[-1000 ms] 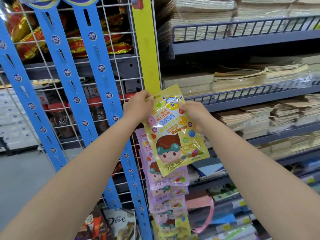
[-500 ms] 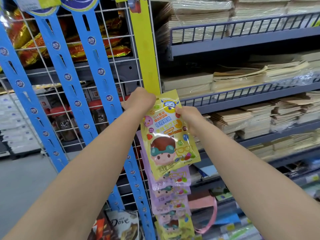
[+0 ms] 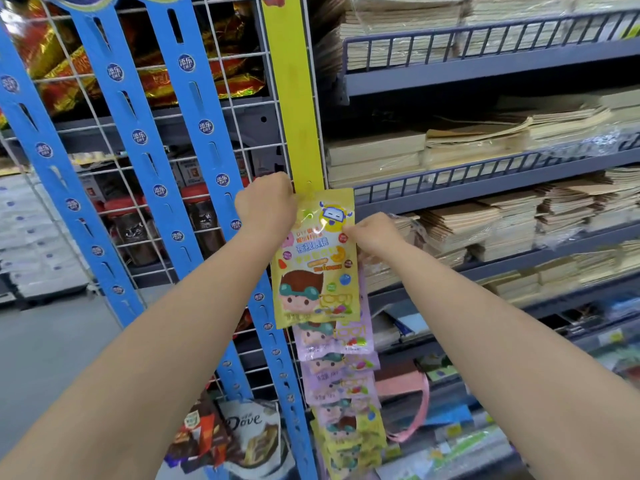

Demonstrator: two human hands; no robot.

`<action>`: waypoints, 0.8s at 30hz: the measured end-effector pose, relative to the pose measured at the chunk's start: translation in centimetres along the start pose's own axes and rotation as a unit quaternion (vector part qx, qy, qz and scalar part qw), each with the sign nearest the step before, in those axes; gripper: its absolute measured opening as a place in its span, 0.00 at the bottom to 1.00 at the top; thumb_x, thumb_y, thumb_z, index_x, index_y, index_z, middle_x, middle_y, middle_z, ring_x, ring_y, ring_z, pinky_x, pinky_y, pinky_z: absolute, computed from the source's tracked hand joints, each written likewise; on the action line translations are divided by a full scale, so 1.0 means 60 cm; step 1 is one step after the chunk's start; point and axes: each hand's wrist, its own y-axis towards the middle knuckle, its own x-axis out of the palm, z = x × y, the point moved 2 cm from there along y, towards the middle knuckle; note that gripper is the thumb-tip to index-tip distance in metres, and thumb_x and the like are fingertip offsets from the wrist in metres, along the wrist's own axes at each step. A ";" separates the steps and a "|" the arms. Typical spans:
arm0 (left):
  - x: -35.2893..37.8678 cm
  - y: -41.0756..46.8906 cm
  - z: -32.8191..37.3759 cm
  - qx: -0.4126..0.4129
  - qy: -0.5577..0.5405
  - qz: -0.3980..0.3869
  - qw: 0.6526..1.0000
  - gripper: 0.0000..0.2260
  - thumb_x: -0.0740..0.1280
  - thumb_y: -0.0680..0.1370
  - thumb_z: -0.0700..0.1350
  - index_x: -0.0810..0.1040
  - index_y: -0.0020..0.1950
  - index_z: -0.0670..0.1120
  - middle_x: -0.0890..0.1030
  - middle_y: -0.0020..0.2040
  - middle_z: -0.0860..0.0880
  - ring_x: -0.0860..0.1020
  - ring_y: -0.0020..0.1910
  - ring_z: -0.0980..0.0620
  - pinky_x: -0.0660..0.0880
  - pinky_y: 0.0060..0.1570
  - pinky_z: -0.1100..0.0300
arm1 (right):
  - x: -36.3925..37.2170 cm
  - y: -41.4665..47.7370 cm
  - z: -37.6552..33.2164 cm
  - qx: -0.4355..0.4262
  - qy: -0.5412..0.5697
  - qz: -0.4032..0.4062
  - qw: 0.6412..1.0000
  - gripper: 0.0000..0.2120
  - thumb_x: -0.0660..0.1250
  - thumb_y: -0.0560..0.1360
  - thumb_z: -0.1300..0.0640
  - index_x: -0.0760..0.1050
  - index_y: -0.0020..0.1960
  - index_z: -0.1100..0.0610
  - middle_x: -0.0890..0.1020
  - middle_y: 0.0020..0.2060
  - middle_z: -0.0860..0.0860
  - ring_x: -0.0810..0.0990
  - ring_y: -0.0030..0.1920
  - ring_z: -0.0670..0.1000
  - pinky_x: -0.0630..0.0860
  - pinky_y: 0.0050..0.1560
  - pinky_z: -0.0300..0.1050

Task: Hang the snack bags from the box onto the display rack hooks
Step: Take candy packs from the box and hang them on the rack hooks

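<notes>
over on the left, the blue hanging strips (image 3: pixel 166 133) are running up the wire grid (image 3: pixel 239 81). your left hand (image 3: pixel 265 202) is working at the foot of the yellow strip (image 3: pixel 294 98), with its fingers curling round the top left corner of the yellow snack bag (image 3: pixel 313 268). the bag is lying upright against that strip, just above the column of purple and yellow bags (image 3: pixel 339 368) hanging below it. moving right, your right hand (image 3: pixel 375 235) is pinching the bag's right edge and steadying it. i'm reading this as the hooking step itself. the next move is calling for lining the hang hole up with a hook and seating it before either hand lets go. the hook and the hole are hiding behind your left hand and the bag's top, so i'm not able to tell whether it's caught. the box isn't showing anywhere, and the shelves (image 3: pixel 485 161) on the right are running off the frame.
</notes>
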 end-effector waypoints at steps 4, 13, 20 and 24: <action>0.008 -0.030 -0.007 0.031 -0.015 0.047 0.998 0.12 0.62 0.75 0.37 0.75 0.57 0.44 0.74 0.55 0.43 0.71 0.55 0.42 0.65 0.48 0.51 | -0.007 -0.018 0.014 -0.019 -0.110 0.047 0.993 0.17 0.66 0.72 0.41 0.80 0.42 0.55 0.82 0.40 0.52 0.81 0.46 0.55 0.75 0.45 0.45; 0.075 -0.137 0.063 0.115 -0.167 -0.056 0.978 0.08 0.61 0.75 0.43 0.78 0.51 0.48 0.81 0.50 0.49 0.77 0.52 0.46 0.70 0.42 0.56 | -0.020 -0.103 0.118 0.032 -0.095 0.083 0.991 0.15 0.65 0.73 0.47 0.73 0.32 0.54 0.82 0.38 0.55 0.82 0.44 0.58 0.77 0.45 0.46; 0.242 -0.293 0.191 0.168 -0.256 -0.330 0.893 0.07 0.64 0.72 0.41 0.80 0.46 0.48 0.79 0.42 0.52 0.79 0.49 0.49 0.73 0.46 0.57 | -0.022 -0.193 0.357 0.203 -0.076 0.016 0.976 0.19 0.63 0.77 0.51 0.76 0.34 0.62 0.83 0.32 0.59 0.82 0.34 0.55 0.79 0.38 0.47; 0.363 -0.413 0.263 0.152 -0.252 -0.495 0.817 0.05 0.64 0.73 0.40 0.78 0.41 0.49 0.81 0.43 0.50 0.80 0.48 0.49 0.76 0.49 0.54 | -0.035 -0.253 0.524 0.311 -0.039 -0.001 0.950 0.15 0.64 0.77 0.54 0.73 0.35 0.61 0.80 0.34 0.59 0.82 0.35 0.57 0.79 0.39 0.52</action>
